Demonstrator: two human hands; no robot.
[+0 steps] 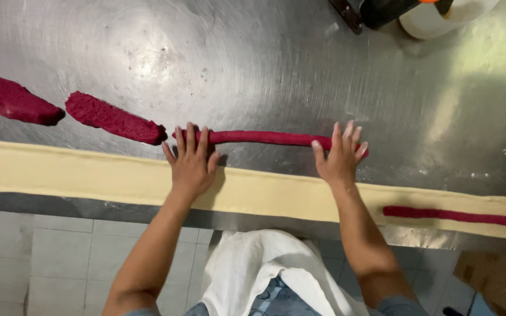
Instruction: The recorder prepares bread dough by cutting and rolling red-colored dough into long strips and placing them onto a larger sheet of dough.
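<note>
Nearest the viewer, a white apron (253, 263) hangs over a tiled floor (60, 257), with a brown cardboard box (496, 278) at the near right. Beyond it runs the steel bench (265, 64). Along its near edge lies one long strip of pale dough (77, 175), stretching from the left edge to the right; at its right end one thin red rope (458, 215) already rests on top of it.

Just past the strip, the left hand (191, 161) and the right hand (341, 157) lie flat, fingers spread and palms down, pressing on the two ends of a red dough roll (265, 138). Neither hand closes around anything. The roll lies on the bare steel, just beside the far edge of the pale strip.

The roll looks soft, light and easily stretched; it would probably sag or tear if lifted by one end, so support under both ends or along its length seems wise.

Further left lie two flat red dough pieces (112, 118) (13, 99), apart from each other. At the far right stand a white container (446, 17) and a dark object (382, 10).
</note>
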